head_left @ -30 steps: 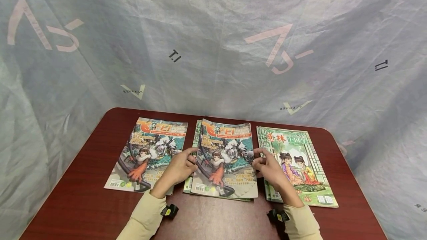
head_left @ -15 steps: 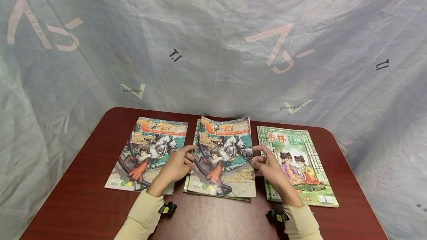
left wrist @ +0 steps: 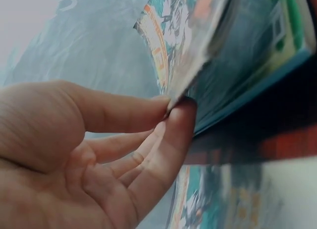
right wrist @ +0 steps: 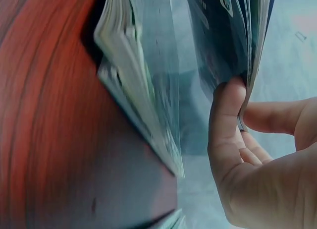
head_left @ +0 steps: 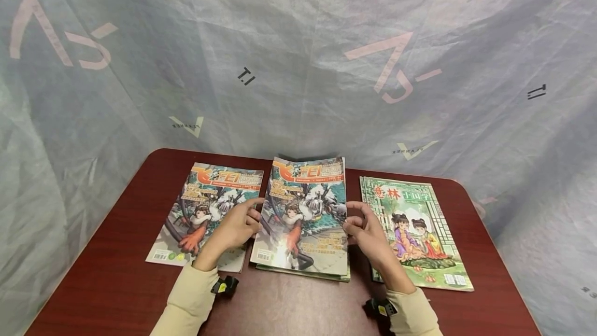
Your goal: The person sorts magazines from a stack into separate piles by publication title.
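Note:
In the head view both hands hold a FEI magazine (head_left: pixel 303 217) by its side edges, above a green-edged magazine (head_left: pixel 342 275) in the middle. The left hand (head_left: pixel 238 225) pinches its left edge, and the right hand (head_left: pixel 368 232) grips its right edge. The left wrist view shows the thumb and fingers of the left hand (left wrist: pixel 109 149) closed on the lifted edge. Seen from the right wrist, the right hand (right wrist: pixel 257 159) pinches the raised magazine (right wrist: pixel 223 35), with a gap between it and the pages (right wrist: pixel 124 50) below.
Another FEI magazine (head_left: pixel 186 227) lies at the left, partly under the left hand and forearm. Overlapping green magazines (head_left: pixel 434 242) lie at the right, beside the right hand. The dark red table (head_left: pixel 107 274) meets a grey printed cloth (head_left: pixel 298 66) behind it.
The held magazine has shifted left and slightly up in the head view, and light now glints off its lower part. Both hands have moved left with it.

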{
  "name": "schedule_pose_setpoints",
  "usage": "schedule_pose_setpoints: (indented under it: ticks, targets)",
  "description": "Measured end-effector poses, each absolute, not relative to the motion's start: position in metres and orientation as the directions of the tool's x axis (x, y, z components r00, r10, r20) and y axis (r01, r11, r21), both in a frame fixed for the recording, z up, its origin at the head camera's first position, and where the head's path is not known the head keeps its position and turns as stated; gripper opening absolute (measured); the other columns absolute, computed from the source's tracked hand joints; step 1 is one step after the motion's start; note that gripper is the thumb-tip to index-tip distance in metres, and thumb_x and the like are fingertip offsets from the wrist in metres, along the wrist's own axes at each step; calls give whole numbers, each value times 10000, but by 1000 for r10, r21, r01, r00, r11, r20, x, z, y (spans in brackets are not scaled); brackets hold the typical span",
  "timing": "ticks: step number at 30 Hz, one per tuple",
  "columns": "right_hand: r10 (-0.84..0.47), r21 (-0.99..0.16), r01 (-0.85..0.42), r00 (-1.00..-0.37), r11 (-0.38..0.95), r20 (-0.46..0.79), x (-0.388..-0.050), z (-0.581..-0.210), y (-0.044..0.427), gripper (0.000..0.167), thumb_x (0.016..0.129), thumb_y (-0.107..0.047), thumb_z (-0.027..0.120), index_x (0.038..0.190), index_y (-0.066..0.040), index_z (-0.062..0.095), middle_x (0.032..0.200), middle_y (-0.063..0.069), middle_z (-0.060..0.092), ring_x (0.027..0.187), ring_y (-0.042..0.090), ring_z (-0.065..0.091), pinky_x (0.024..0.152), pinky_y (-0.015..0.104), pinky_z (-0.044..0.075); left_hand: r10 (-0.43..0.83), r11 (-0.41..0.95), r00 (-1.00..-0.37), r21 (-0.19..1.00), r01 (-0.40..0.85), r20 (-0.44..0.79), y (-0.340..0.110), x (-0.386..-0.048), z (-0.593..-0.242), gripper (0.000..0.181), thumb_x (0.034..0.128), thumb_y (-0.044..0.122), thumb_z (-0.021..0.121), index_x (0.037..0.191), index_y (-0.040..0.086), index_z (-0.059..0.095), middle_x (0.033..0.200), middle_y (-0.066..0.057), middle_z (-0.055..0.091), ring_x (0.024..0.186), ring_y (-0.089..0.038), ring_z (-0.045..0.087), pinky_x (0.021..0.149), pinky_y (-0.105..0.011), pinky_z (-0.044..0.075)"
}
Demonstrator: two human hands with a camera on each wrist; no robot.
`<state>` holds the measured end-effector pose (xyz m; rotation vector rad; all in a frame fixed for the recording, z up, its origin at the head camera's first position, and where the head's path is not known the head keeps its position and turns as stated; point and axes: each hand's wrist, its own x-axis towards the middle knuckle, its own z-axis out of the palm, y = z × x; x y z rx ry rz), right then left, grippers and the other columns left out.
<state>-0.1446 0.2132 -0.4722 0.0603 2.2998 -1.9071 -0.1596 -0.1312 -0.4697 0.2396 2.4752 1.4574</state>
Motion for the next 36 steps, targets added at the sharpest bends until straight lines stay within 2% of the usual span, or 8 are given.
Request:
schedule_pose_setpoints:
  ticks: [6,11,14,18,23,29,36]
  targets:
    - [-85,-984,108,-989,144,-121,-146,-475,198,479,1064,122,587,1516,-17,518,906,59,643,796,154,588,668,319,586,289,499,-947,866,22,-142,-148,-159,-460,672,995,-81,670,1636,-54,471,1168,-193,690,966,-261,742,805,-436,612]
    - [-102,-991,102,-989,85,-110,-146,-474,178,499,1049,135,590,1517,-27,523,863,59,626,732,164,573,632,327,599,311,478,-939,878,19,-149,-170,-159,-455,678,1005,-79,656,1644,-83,430,1221,-246,670,984,-280,728,784,-418,565]
    - [-107,-994,99,-989,51,-104,-145,-474,164,502,1046,137,590,1514,-35,527,853,59,622,657,157,521,603,315,545,311,479,-939,877,24,-144,-184,-159,-452,687,1010,-81,656,1651,-90,409,1251,-276,665,996,-296,728,781,-411,564]
    - [-129,-997,84,-988,-1,-83,-143,-474,142,502,1051,143,569,1516,-35,510,851,66,617,592,158,430,596,315,495,310,517,-943,854,65,-116,-203,-159,-450,661,1005,-86,644,1629,-113,425,1213,-269,681,970,-298,733,755,-400,563]
    - [-135,-997,71,-989,-11,-68,-141,-474,117,507,1049,130,574,1520,-47,511,878,76,645,626,178,520,593,317,551,312,555,-944,827,91,-106,-225,-157,-447,643,1003,-91,633,1615,-119,440,1185,-246,697,952,-278,747,745,-390,570]
    - [-152,-999,37,-988,-16,-35,-141,-475,95,505,1039,129,590,1520,3,505,909,115,681,657,150,608,598,280,551,308,574,-948,810,121,-77,-248,-153,-447,640,992,-110,655,1598,-135,453,1148,-218,708,948,-258,740,765,-362,603]
    - [-193,-995,78,-979,-63,-65,-145,-482,68,519,1045,134,578,1539,-8,505,929,123,679,642,156,585,576,271,527,259,597,-961,798,78,-100,-272,-149,-450,647,967,-141,659,1580,-162,454,1112,-200,703,920,-241,719,724,-287,582]
